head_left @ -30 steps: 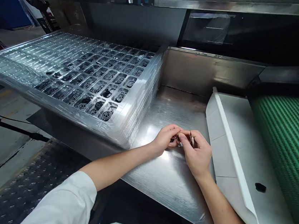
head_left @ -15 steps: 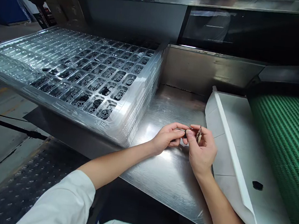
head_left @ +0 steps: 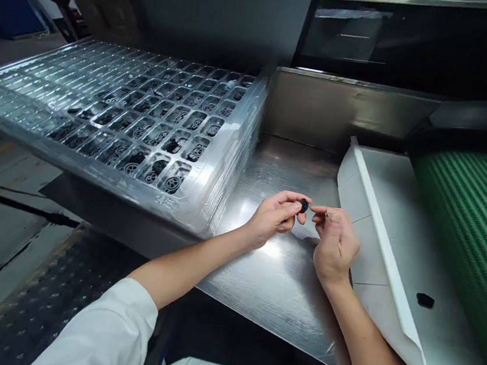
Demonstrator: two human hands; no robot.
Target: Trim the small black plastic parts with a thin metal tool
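Note:
My left hand pinches a small round black plastic part between thumb and fingertips, above the stainless steel table. My right hand is a short gap to its right, with fingers curled around a small metal piece, mostly hidden by the fingers. Neither hand touches the other. To the left stands a stack of clear plastic trays, with similar round black parts in many cells.
A white sheet-lined chute runs along the table's right side, with a black lump on it. Beyond it lies a green ribbed conveyor belt. A steel wall stands behind the table.
My hands have drawn apart. The black part now shows clearly at my left fingertips, and the metal piece has sunk further into my right fingers. The view has shifted slightly.

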